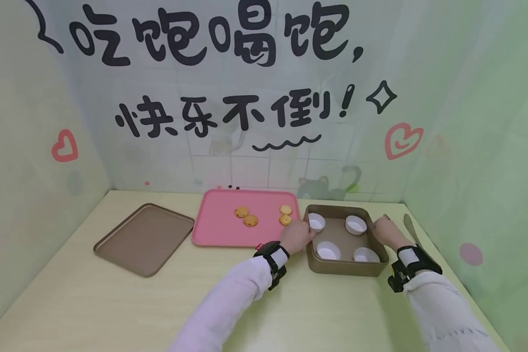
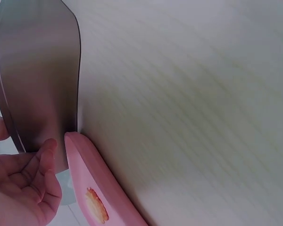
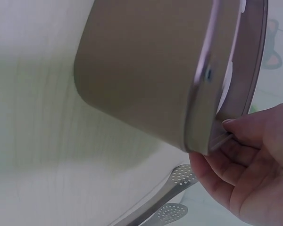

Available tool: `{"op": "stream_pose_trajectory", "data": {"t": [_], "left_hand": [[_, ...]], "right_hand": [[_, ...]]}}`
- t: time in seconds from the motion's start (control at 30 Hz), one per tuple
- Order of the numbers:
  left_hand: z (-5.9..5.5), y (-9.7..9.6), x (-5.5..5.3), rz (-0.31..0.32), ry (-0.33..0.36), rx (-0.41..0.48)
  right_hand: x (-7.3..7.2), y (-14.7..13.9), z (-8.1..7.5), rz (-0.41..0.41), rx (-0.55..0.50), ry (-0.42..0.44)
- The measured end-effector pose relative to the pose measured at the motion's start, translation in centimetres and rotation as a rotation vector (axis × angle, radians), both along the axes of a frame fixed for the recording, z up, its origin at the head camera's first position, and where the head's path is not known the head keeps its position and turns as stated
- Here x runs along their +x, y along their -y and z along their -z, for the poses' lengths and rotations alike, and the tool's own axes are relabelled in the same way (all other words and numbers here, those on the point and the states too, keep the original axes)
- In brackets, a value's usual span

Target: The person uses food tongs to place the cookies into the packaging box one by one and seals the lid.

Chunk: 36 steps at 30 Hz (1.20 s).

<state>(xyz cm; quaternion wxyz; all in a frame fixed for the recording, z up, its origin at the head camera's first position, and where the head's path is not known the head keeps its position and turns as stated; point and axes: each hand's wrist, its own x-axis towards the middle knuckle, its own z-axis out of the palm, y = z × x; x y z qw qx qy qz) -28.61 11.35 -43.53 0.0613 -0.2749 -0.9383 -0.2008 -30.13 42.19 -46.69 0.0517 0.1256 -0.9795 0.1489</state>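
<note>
A deep brown rectangular baking pan (image 1: 346,268) stands at the right of the table. Several white cupcake liners (image 1: 355,225) sit inside it, near its corners. At the pan's left rim, my left hand (image 1: 298,236) grips with the thumb over the edge and the fingers curled against the outer wall. My right hand (image 1: 389,232) pinches the opposite rim; the right wrist view shows its thumb inside and its fingers outside the wall. In the left wrist view the pan's side (image 2: 40,70) meets the corner of a pink tray (image 2: 101,179).
Small round cookies (image 1: 250,221) lie on the pink tray (image 1: 215,230), left of the pan. A flat brown baking sheet (image 1: 145,239) rests further left. Metal tongs with perforated ends (image 3: 181,175) lie right of the pan, near the right wall (image 1: 488,195). A printed backdrop (image 1: 255,166) closes the rear.
</note>
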Motion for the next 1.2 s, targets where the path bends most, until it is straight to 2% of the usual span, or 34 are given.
{"op": "stream_pose_trajectory", "data": {"t": [0.07, 0.1, 0.2, 0.4, 0.57, 0.97, 1.2], "left_hand": [[0.0, 0.0, 0.2, 0.004, -0.014, -0.002], [0.0, 0.0, 0.4, 0.009, -0.020, -0.004], [-0.2, 0.1, 0.9, 0.023, -0.020, -0.007], [-0.5, 0.6, 2.3, 0.065, 0.047, 0.007], [-0.7, 1.3, 3.7, 0.096, 0.093, 0.052], [-0.6, 2.4, 6.2, 0.111, 0.061, 0.081], [-0.6, 3.0, 7.8, 0.120, 0.066, 0.085]], "right_hand": [[3.2, 3.1, -4.1, 0.010, -0.018, 0.049], [4.2, 4.0, -5.2, 0.016, -0.018, 0.054], [5.7, 4.8, -6.5, 0.024, -0.017, 0.076], [6.9, 4.6, -6.2, 0.033, -0.041, 0.098], [8.4, 4.9, -6.1, 0.003, -0.066, 0.082], [11.2, 6.1, -6.5, -0.017, -0.065, 0.060], [12.7, 6.4, -6.5, 0.023, -0.048, 0.088]]}}
